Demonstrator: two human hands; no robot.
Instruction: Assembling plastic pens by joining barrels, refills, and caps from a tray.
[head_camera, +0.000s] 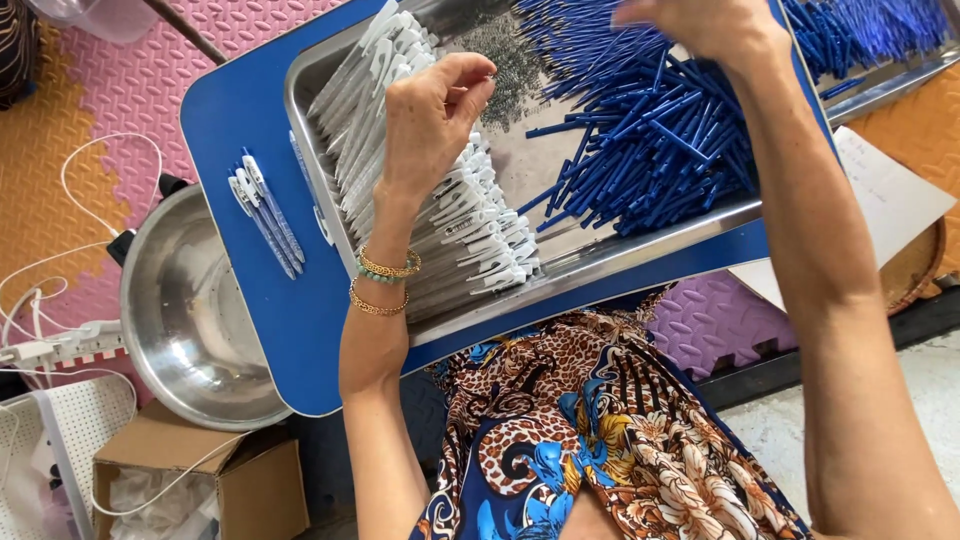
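Observation:
My left hand (432, 115) hovers over a stack of white pen barrels (440, 190) in a steel tray (640, 250); its fingertips are pinched together, apparently on something tiny that I cannot make out. My right hand (705, 25) is raised at the top edge, blurred, above a pile of blue pen parts (650, 130); what it holds is not visible. A patch of small grey springs (505, 55) lies between the two piles. The tray rests on a blue table (250, 110).
Three assembled white-and-blue pens (265, 210) lie on the blue table left of the tray. A steel bowl (185, 320) sits below left, near white cables (40, 340), a white basket and a cardboard box (215, 475). A second tray of blue parts (870, 40) sits top right.

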